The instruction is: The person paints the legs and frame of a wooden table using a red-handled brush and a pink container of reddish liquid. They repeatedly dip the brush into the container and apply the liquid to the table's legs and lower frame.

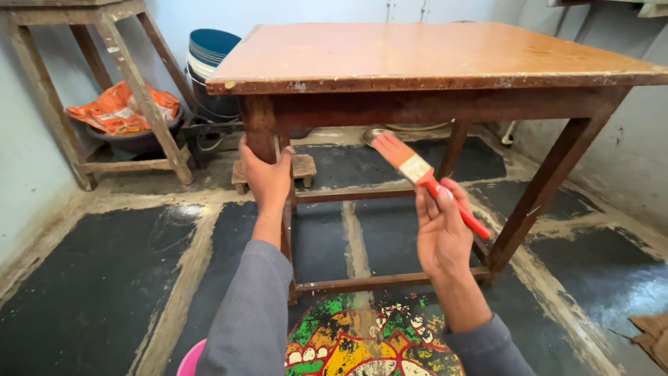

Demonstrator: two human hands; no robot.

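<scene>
Your left hand is wrapped around the front leg of the wooden table, its grip closed tight on the leg just below the tabletop. Your right hand holds a paintbrush by its red handle, the grip closed on it with the fingers curled over, and the bristles point up and to the left, toward the underside of the tabletop. The brush sits just right of the held leg, apart from it. Below both grips lies a dark floor with pale streaks, and close under your wrists a round mat in green, yellow and red. Far to the left of your left grip stands a wooden stool with an orange bag behind it.
</scene>
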